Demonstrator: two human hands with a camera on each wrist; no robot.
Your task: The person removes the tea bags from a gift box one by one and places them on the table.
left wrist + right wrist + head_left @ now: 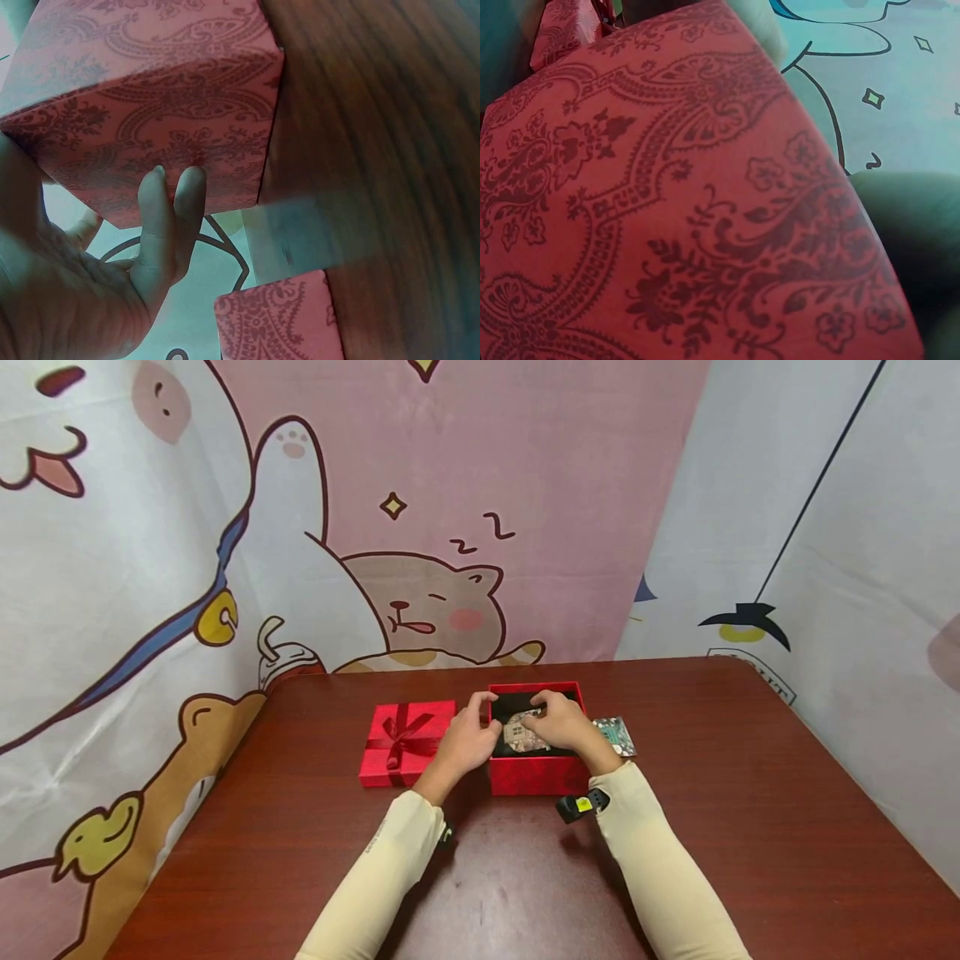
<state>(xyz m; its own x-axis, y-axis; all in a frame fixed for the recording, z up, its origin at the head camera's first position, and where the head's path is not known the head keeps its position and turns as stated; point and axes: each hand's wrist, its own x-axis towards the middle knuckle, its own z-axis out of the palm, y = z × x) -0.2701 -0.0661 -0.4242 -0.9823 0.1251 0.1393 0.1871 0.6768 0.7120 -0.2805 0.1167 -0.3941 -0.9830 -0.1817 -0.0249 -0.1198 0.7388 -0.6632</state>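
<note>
Red cardboard with a darker paisley pattern makes the one open box (pixel 536 774) in front of you, standing on the brown wooden worktop (pixel 750 827). Your left hand (pixel 467 742) rests against the left wall of this box; in the left wrist view its fingers (pixel 172 217) lie straight against the patterned side, and in the head view the thumb hooks over the rim. Your right hand (pixel 561 722) is inside the box, fingers curled down on one small patterned packet (pixel 521 734) that lies on the dark lining; whether they truly pinch it I cannot tell.

To the left of the box, just beside it, lies one red lid (pixel 406 742) with a red ribbon bow on top. To the right of the box, touching its far right corner, lies one second packet (pixel 617 735), greenish and white. The right wrist view shows only the box wall very near.
</note>
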